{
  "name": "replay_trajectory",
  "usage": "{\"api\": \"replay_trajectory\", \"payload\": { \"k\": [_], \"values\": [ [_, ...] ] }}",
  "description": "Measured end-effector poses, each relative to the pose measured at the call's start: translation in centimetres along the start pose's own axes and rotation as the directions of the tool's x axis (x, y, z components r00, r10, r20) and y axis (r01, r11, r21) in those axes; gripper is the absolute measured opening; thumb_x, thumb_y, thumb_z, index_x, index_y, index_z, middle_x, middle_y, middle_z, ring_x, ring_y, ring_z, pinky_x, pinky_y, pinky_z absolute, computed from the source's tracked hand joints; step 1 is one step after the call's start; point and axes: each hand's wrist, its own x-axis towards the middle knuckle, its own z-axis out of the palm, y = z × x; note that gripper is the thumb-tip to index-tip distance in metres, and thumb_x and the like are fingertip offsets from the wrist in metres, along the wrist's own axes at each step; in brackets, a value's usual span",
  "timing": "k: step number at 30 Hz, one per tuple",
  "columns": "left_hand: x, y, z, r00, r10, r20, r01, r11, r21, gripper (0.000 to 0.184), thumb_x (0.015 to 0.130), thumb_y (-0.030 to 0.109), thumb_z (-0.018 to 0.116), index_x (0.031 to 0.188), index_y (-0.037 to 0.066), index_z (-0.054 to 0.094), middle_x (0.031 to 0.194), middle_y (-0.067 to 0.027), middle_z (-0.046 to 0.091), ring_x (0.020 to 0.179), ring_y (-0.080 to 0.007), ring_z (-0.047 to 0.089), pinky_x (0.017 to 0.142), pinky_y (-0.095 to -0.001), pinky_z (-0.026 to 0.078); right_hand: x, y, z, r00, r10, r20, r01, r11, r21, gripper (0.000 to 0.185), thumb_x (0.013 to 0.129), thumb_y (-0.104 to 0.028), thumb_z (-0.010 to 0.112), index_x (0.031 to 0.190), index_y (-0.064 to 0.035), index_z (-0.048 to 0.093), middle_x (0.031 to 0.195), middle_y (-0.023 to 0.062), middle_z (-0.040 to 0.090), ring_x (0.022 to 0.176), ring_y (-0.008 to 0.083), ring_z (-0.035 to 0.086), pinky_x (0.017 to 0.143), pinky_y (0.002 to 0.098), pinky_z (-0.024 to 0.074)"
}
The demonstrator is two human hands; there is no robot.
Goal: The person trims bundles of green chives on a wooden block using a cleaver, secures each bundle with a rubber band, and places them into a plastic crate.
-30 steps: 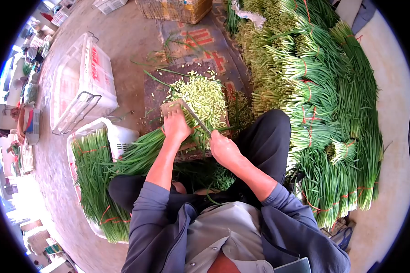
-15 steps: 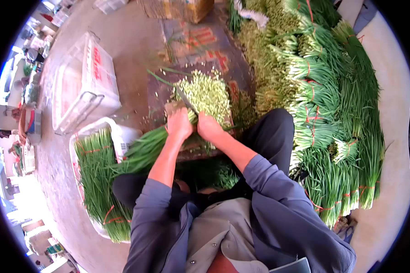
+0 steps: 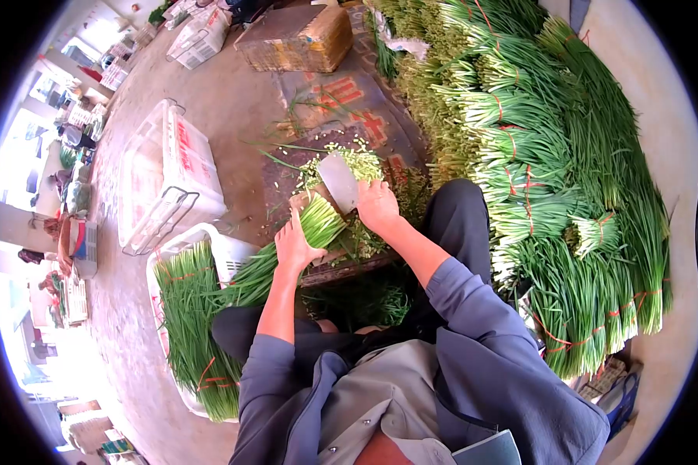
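Observation:
My left hand (image 3: 291, 246) lies against the near left side of a bunch of green stalks (image 3: 319, 221), thumb spread out and the fingers partly hidden by the bunch. The pale cut ends of the bunch point up and right, and its leaves trail left over a white basket. In my right hand (image 3: 377, 208) is a knife with a broad blade (image 3: 338, 183), tilted flat just past the cut ends. Small chopped pieces (image 3: 362, 161) lie behind the blade on a dark board (image 3: 279, 180).
Tied bundles (image 3: 531, 194) are heaped along the right. At left are a white basket (image 3: 244, 252) of tied green stalks and a clear plastic crate (image 3: 198, 159). A taped box (image 3: 318, 46) sits at the back. My knees flank the board.
The knife has lifted off the bunch and turned its flat side up. My left thumb has spread, and more of the bunch's cut ends show. The view has shifted, showing more at the back.

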Motion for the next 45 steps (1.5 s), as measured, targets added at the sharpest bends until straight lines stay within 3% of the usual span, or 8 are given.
{"api": "replay_trajectory", "payload": {
  "k": [6,14,22,29,35,39,41,45],
  "values": [
    [-2.8,0.9,-1.1,0.978,0.103,-0.183,-0.105,0.994,-0.006,0.089,0.060,0.019,0.085,0.139,0.004,0.047,0.123,-0.0171,0.060,0.119,-0.0375,0.056,0.104,-0.0476,0.042,0.9,-1.4,-3.5,0.988,-0.101,0.115,0.015,0.813,0.583,0.024,0.091,-0.022,0.069,0.105,-0.0026,0.069,0.099,0.0192,0.072,0.096,0.0357,0.070,0.087,0.0456,0.0544],
    [-7.0,2.6,-3.0,0.889,0.253,-0.381,-0.283,0.959,-0.023,0.085,0.059,0.012,0.082,0.137,0.005,0.051,0.124,-0.0143,0.058,0.118,-0.0336,0.054,0.104,-0.0467,0.040,2.0,-4.2,-5.2,0.933,-0.229,0.278,-0.016,0.746,0.666,0.045,0.088,-0.042,0.074,0.106,-0.0008,0.075,0.099,0.0174,0.075,0.092,0.0279,0.072,0.085,0.0372,0.0549],
    [-7.8,2.2,-3.8,0.834,0.251,-0.491,-0.334,0.938,-0.089,0.080,0.057,0.011,0.082,0.131,0.004,0.054,0.122,-0.0144,0.062,0.115,-0.0354,0.057,0.101,-0.0472,0.042,0.0,-3.5,-1.8,0.877,-0.147,0.458,-0.412,0.260,0.873,0.016,0.091,-0.018,0.075,0.094,-0.0024,0.074,0.086,0.0010,0.070,0.078,0.0114,0.063,0.071,0.0274,0.0491],
    [-9.0,3.7,-7.2,0.832,0.324,-0.449,-0.434,0.886,-0.165,0.054,0.066,0.019,0.080,0.115,0.004,0.062,0.100,-0.0154,0.065,0.094,-0.0399,0.063,0.082,-0.0510,0.049,-1.5,-0.7,-4.5,0.790,-0.263,0.554,-0.506,0.230,0.831,0.022,0.096,-0.023,0.070,0.107,-0.0041,0.073,0.093,-0.0026,0.067,0.080,0.0071,0.056,0.069,0.0255,0.0439],
    [-9.1,2.1,-6.6,0.792,0.493,-0.361,-0.544,0.837,-0.052,0.069,0.061,0.013,0.077,0.127,0.007,0.057,0.116,-0.0077,0.059,0.115,-0.0268,0.055,0.100,-0.0408,0.039,-0.8,-2.3,-12.8,0.757,-0.549,0.354,0.374,0.809,0.454,0.023,0.087,-0.018,0.070,0.092,0.0035,0.073,0.088,0.0134,0.074,0.085,0.0243,0.070,0.078,0.0356,0.0534],
    [-8.6,2.8,-7.9,0.720,0.576,-0.388,-0.593,0.801,0.089,0.054,0.071,0.014,0.070,0.122,0.006,0.057,0.108,-0.0073,0.057,0.106,-0.0268,0.055,0.094,-0.0396,0.041,-1.7,-7.0,-17.5,0.745,-0.608,0.275,0.548,0.792,0.270,0.057,0.080,-0.029,0.080,0.121,0.0073,0.063,0.117,0.0259,0.069,0.109,0.0391,0.067,0.094,0.0433,0.0519],
    [-8.4,3.3,-8.4,0.631,0.635,-0.446,-0.648,0.747,0.147,0.038,0.079,0.017,0.062,0.115,0.005,0.060,0.101,-0.0073,0.057,0.100,-0.0267,0.056,0.091,-0.0382,0.042,-2.7,-10.0,-18.3,0.601,-0.583,0.547,0.523,0.804,0.282,0.100,0.072,-0.042,0.088,0.143,0.0100,0.041,0.128,0.0336,0.061,0.122,0.0434,0.061,0.103,0.0447,0.0479],
    [-7.7,2.5,-9.3,0.589,0.627,-0.510,-0.703,0.709,0.061,0.028,0.083,0.018,0.057,0.107,0.005,0.063,0.096,-0.0068,0.057,0.096,-0.0254,0.057,0.090,-0.0386,0.043,-3.1,-9.4,-12.9,0.563,-0.588,0.581,0.295,0.799,0.523,0.142,0.061,-0.044,0.097,0.154,0.0156,0.008,0.154,0.0328,0.037,0.147,0.0334,0.037,0.119,0.0393,0.0327]
  ]
}}
